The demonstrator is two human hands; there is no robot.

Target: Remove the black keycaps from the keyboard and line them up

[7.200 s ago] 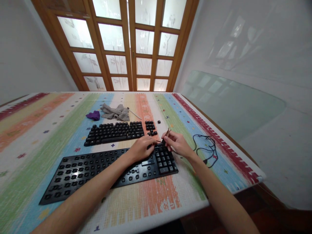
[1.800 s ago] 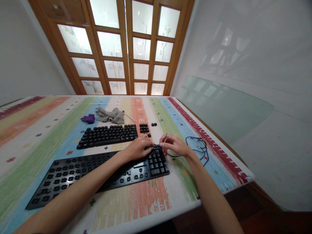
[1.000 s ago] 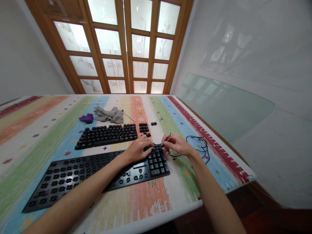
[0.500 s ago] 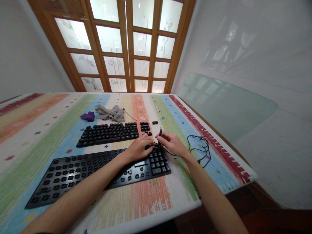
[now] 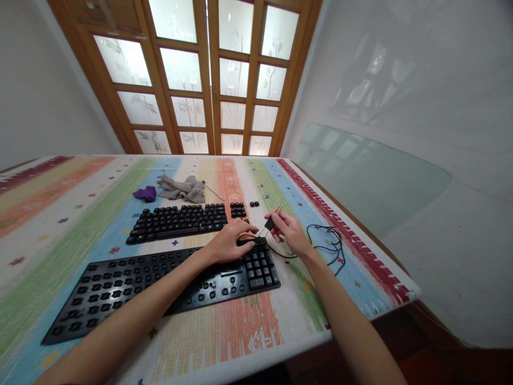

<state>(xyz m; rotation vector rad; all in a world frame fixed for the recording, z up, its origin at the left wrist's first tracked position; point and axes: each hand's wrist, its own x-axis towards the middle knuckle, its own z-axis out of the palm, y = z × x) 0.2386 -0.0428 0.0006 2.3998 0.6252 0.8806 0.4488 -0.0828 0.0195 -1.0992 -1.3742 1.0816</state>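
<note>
A black keyboard [image 5: 192, 291] lies at a slant near the table's front, its key switches bare over most of it and caps remaining on the number pad [image 5: 258, 267]. My left hand [image 5: 230, 240] grips its far edge left of the number pad, thumb on the near side and fingers curled beyond, with the black cable [image 5: 246, 237] passing by the thumb. Just above the number pad's far corner, my right hand [image 5: 290, 232] pinches a keycap puller [image 5: 270, 223] with a dark handle and thin wires. Whether a cap sits in its wires cannot be made out.
Removed keycaps [image 5: 180, 222] lie in rows behind the keyboard, with two loose caps [image 5: 255, 203] farther right. A grey cloth [image 5: 182, 188], a purple cloth [image 5: 145, 194] and a thin stick-like brush [image 5: 214, 191] lie beyond. Coiled cable [image 5: 339, 248] lies at right.
The keycap puller has risen from the number pad's top and tilted to the right with my right hand. My left hand stays by the far edge, its fingers slightly more spread.
</note>
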